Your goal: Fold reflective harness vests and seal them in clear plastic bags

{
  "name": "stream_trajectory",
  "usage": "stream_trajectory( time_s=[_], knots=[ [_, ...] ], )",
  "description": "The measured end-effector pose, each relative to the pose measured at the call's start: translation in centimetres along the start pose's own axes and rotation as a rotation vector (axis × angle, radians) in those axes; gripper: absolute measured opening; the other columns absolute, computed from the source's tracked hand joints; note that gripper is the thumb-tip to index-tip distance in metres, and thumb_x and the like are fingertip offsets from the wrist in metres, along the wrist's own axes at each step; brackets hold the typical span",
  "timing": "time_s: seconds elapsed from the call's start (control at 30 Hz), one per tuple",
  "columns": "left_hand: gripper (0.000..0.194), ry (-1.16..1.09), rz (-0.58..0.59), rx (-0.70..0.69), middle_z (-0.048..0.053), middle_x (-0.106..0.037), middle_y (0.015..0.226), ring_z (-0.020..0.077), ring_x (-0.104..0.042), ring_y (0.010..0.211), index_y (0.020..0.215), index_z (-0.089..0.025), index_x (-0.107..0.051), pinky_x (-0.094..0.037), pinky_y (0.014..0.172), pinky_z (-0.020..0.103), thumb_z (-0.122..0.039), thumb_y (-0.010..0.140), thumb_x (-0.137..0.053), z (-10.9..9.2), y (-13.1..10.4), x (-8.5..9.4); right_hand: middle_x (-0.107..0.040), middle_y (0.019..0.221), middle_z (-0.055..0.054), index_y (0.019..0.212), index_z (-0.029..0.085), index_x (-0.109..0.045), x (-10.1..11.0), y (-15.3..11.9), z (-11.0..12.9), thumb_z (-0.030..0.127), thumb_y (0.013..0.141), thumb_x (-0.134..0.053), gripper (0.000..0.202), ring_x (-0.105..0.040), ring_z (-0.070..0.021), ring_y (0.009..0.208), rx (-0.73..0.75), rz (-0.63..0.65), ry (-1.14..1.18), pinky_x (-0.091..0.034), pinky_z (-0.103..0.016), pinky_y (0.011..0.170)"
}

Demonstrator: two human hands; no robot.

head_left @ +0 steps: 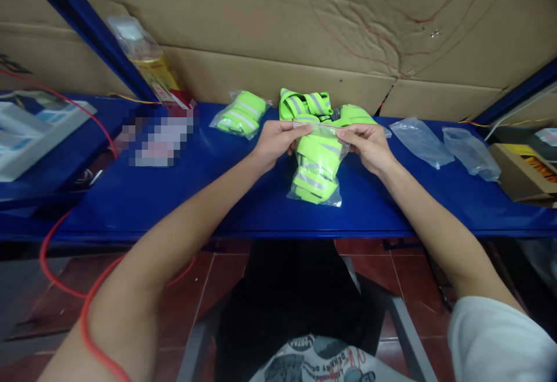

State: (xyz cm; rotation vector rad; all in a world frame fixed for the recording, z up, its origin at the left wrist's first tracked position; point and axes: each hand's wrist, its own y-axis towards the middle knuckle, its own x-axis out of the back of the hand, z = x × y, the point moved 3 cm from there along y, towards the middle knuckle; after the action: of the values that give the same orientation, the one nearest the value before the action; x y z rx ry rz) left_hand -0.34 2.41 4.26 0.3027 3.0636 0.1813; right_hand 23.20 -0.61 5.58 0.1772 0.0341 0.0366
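- One filled bag (319, 167), frame centre; left hand (274, 143) and right hand (369, 147) pinch its top edge.
- Long axis near upright in frame, pinched end up.
- Upper centre: one bagged bundle (243, 114), one strap coil (304, 103), one green bundle (353, 115) partly hidden by the right hand.
- Right: two flat bags (422, 141).

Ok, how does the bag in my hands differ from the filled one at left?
Your left hand and right hand pinch the held bag along its top, while the left bag lies untouched. The held bag is nearer the front of the table; the left bag sits farther back, by the cardboard. Both are clear and hold grey-striped neon bands.
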Motion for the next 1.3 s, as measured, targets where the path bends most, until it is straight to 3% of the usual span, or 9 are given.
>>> stream_trajectory(
  time_s=[0.17,0.33,0.5,0.7,0.8,0.93,1.07,1.3],
  knots=[
    [0.027,-0.03,0.007,-0.091,0.001,-0.067,0.063,0.0093,-0.049,0.051,0.077,-0.019,-0.086,-0.035,0.044,0.023,-0.042,0.07,-0.098,-0.4,-0.3,-0.3,-0.08,0.074,0.0,0.078,0.025,-0.088,-0.2,-0.1,-0.1,0.051,0.062,-0.107,0.036,-0.069,-0.0128,0.062,-0.002,0.005,-0.011,-0.061,-0.025,0.054],
    [0.023,-0.036,0.034,-0.129,0.0,-0.066,0.062,0.0094,-0.049,0.052,0.073,-0.019,-0.084,-0.036,0.046,0.023,-0.037,0.068,-0.096,-0.6,-0.5,-0.7,-0.086,0.088,-0.003,0.086,0.026,-0.091,-0.5,-0.2,-0.6,0.054,0.069,-0.105,0.035,-0.074,-0.0146,0.074,0.049,0.057,-0.089,-0.063,-0.028,0.069],
    [0.018,-0.035,0.053,-0.068,0.0,-0.066,0.065,0.0093,-0.053,0.054,0.073,-0.017,-0.082,-0.038,0.046,0.023,-0.031,0.072,-0.095,-0.6,-0.7,-0.7,-0.085,0.084,-0.003,0.079,0.024,-0.089,-0.5,-0.1,-0.3,0.053,0.063,-0.106,0.037,-0.074,-0.017,0.076,0.14,0.035,-0.123,-0.062,-0.032,0.077],
    [0.016,0.032,0.069,0.025,0.0,-0.064,0.061,0.0086,-0.049,0.05,0.086,-0.016,-0.088,-0.034,0.044,0.023,-0.03,0.083,-0.096,-0.2,-0.7,-0.9,-0.083,0.079,-0.003,0.076,0.023,-0.088,-0.2,0.1,-0.4,0.053,0.062,-0.107,0.038,-0.072,-0.0167,0.072,0.154,0.044,-0.161,-0.06,-0.032,0.071],
    [0.018,0.038,0.058,-0.036,-0.002,-0.062,0.057,0.007,-0.044,0.049,0.079,-0.017,-0.088,-0.031,0.045,0.024,-0.029,0.076,-0.1,-0.4,-0.8,-0.9,-0.086,0.084,-0.003,0.081,0.024,-0.09,-0.3,0.2,-1.1,0.052,0.063,-0.108,0.037,-0.074,-0.0174,0.075,0.11,0.057,-0.155,-0.062,-0.033,0.074],
    [0.027,0.009,0.105,-0.155,0.0,-0.069,0.062,0.0094,-0.056,0.06,0.07,-0.016,-0.085,-0.04,0.053,0.023,-0.033,0.065,-0.105,-1.1,-1.1,-1.1,-0.088,0.093,-0.005,0.086,0.026,-0.091,-0.7,0.1,-1.8,0.057,0.067,-0.105,0.04,-0.079,-0.0203,0.083,0.09,0.089,-0.128,-0.066,-0.038,0.084],
    [0.028,0.019,0.151,-0.199,0.001,-0.068,0.062,0.0109,-0.059,0.062,0.07,-0.017,-0.084,-0.043,0.056,0.024,-0.037,0.066,-0.104,-1.1,-1.3,-1.4,-0.087,0.088,-0.004,0.083,0.026,-0.091,-0.9,-0.1,-1.5,0.056,0.066,-0.107,0.038,-0.077,-0.0189,0.078,0.142,0.102,-0.13,-0.066,-0.036,0.08],
    [0.028,0.118,0.162,-0.055,-0.002,-0.061,0.054,0.0074,-0.044,0.047,0.081,-0.017,-0.088,-0.029,0.045,0.024,-0.039,0.072,-0.102,-0.1,-0.9,-0.7,-0.085,0.083,-0.005,0.081,0.023,-0.089,-0.7,-0.2,-1.0,0.057,0.068,-0.106,0.041,-0.074,-0.0173,0.073,0.171,0.132,-0.188,-0.062,-0.033,0.072]
  ],
)
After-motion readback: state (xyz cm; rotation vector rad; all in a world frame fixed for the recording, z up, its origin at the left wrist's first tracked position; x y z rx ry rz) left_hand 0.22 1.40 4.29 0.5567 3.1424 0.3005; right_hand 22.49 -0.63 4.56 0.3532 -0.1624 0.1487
